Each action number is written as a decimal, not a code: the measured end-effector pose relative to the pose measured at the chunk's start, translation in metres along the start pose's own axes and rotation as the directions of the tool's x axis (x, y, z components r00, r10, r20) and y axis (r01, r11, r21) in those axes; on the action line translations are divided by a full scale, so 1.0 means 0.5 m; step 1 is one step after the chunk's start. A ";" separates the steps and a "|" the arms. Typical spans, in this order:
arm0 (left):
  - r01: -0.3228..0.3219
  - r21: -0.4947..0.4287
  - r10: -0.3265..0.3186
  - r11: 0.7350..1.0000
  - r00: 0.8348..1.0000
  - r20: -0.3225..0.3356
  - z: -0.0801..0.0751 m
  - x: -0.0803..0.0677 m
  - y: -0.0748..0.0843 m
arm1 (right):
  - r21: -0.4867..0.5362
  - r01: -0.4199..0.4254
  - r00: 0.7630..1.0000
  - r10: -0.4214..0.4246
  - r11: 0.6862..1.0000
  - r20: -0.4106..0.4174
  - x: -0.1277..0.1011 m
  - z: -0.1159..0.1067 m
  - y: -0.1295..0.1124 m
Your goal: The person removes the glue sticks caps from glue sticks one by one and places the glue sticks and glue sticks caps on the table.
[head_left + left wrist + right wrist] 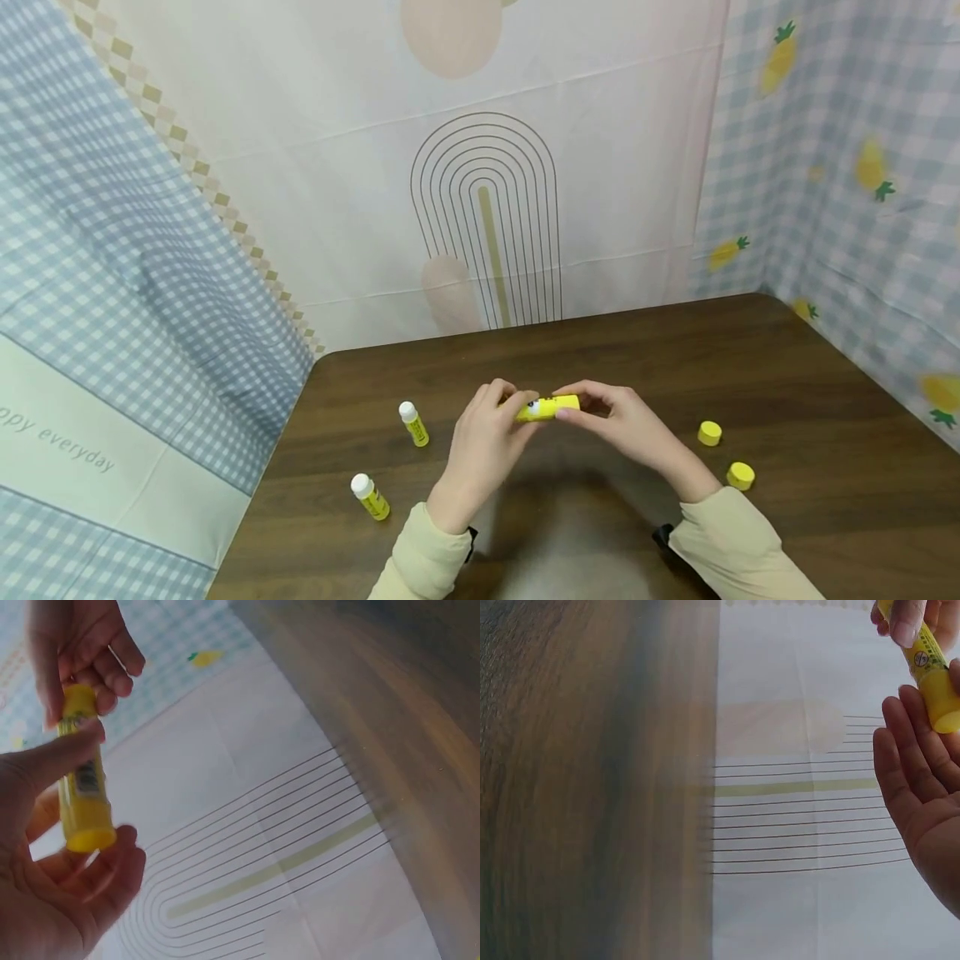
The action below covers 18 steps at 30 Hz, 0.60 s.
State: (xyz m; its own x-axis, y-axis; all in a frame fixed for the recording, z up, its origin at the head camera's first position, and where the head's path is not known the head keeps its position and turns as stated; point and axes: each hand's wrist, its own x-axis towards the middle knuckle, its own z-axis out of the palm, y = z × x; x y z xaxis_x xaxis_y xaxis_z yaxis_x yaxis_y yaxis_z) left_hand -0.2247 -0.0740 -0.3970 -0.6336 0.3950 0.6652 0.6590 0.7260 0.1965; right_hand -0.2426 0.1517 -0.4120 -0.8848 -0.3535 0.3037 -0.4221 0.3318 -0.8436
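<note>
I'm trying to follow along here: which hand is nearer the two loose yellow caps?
Right. The right hand, pinching one end of the yellow tube, is left of the yellow caps; the left hand, gripping the other end, is farther left.

Your left hand (480,437) and right hand (621,422), both in a pinch, close together between side edges of the surface (600,350).

cylindrical printed yellow glue stick (552,407), nearly level, between left grip (486,437) and right grip (621,419)
</note>
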 end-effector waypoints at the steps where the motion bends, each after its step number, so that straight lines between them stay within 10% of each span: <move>1: 0.000 -0.027 0.000 1.000 1.000 0.009 -0.005 0.000 0.001 | 0.002 0.009 1.000 -0.009 1.000 0.006 -0.003 -0.003 -0.003; 6: 0.071 -0.262 -0.044 0.962 0.993 0.106 -0.030 0.000 -0.002 | 0.008 0.022 0.999 -0.022 1.000 0.030 -0.021 -0.016 -0.021; 18: 0.299 -0.664 -0.157 0.685 0.951 0.266 -0.064 -0.005 -0.023 | 0.040 0.020 0.998 -0.022 0.999 0.056 -0.049 -0.037 -0.053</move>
State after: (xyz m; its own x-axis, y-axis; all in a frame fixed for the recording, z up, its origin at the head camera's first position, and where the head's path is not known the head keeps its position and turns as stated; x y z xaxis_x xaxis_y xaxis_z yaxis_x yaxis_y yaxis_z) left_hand -0.2176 -0.1014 -0.3777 -0.8137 0.4116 0.4104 0.5317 0.2418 0.8117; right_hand -0.2131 0.1676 -0.3889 -0.8628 -0.4089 0.2972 -0.4314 0.2894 -0.8545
